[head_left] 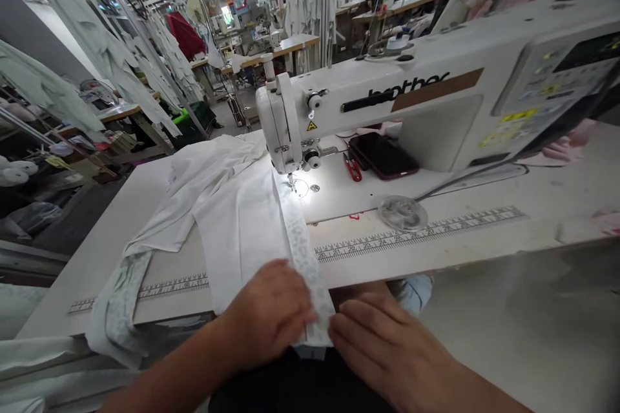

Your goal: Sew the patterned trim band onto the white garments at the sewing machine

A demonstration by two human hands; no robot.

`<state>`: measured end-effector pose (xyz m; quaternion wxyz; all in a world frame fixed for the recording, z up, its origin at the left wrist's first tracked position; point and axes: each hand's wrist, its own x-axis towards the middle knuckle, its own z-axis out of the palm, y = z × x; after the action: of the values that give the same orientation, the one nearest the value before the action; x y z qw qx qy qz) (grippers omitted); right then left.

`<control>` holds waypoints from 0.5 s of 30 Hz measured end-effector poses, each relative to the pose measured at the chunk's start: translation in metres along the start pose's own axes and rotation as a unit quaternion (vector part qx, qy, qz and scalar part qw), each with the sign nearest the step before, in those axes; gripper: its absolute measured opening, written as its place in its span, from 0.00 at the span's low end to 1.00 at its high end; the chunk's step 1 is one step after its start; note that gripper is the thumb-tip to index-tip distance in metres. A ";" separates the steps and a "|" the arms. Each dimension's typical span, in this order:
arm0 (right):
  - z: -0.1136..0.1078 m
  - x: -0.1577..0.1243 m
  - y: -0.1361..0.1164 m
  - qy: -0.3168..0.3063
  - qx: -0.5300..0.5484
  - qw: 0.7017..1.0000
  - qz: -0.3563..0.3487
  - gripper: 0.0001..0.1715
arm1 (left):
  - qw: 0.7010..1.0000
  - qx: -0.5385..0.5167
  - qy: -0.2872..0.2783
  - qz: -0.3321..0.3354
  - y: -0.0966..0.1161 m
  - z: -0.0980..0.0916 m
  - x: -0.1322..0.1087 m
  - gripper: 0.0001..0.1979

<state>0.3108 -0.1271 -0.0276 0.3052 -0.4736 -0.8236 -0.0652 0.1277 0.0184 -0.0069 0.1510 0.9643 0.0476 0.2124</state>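
White fabric (252,219) lies across the sewing table, with a patterned pale band (301,239) along its right edge running up under the needle of the sewing machine (290,122). My left hand (271,310) rests on the near part of the cloth, fingers curled at the band and slightly blurred. At the band's lower right corner, my right hand (382,342) has its fingers pressed together on the edge; the thumb is hidden. The machine's lamp lights the needle plate (300,188).
Red-handled thread snips (352,168) and a dark phone (385,155) lie beneath the machine arm. A round clear dish (403,213) sits near the printed ruler (455,222). More cloth (119,303) hangs over the table's left front edge. Another person's hand (564,145) shows behind the machine.
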 end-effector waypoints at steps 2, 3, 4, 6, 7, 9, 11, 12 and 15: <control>0.008 0.000 -0.001 0.006 -0.008 1.000 0.004 0.23 | 0.993 0.066 -0.028 -0.097 -0.030 -0.006 -0.004 0.19; 0.013 0.000 -0.002 0.012 -0.011 1.000 0.004 0.22 | 0.982 0.106 -0.048 -0.149 -0.046 -0.010 -0.009 0.24; 0.017 0.002 -0.003 0.017 -0.014 1.000 0.002 0.22 | 0.969 0.137 -0.069 -0.194 -0.062 -0.016 -0.016 0.27; 0.024 0.005 -0.005 0.021 -0.022 1.000 -0.005 0.21 | 0.946 0.174 -0.100 -0.254 -0.089 -0.028 -0.034 0.28; 0.026 0.007 -0.005 0.018 -0.029 0.999 -0.008 0.20 | 0.938 0.189 -0.104 -0.271 -0.099 -0.033 -0.042 0.28; 0.028 0.010 -0.006 0.012 -0.041 0.999 -0.017 0.19 | 0.924 0.228 -0.079 -0.296 -0.106 -0.039 -0.055 0.26; 0.027 0.013 -0.007 0.008 -0.052 0.998 -0.020 0.19 | 0.919 0.263 -0.030 -0.291 -0.099 -0.037 -0.055 0.23; 0.026 0.015 -0.007 0.013 -0.058 0.998 -0.020 0.19 | 0.924 0.266 -0.007 -0.274 -0.091 -0.033 -0.049 0.21; 0.019 0.017 -0.007 0.010 -0.074 0.997 -0.022 0.19 | 0.957 0.210 0.022 -0.200 -0.062 -0.014 -0.015 0.17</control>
<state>0.2910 -0.1108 -0.0320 0.2756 -0.4762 -0.8236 -0.1374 0.1063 0.0790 -0.0200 -0.0163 0.9402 0.2860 0.1841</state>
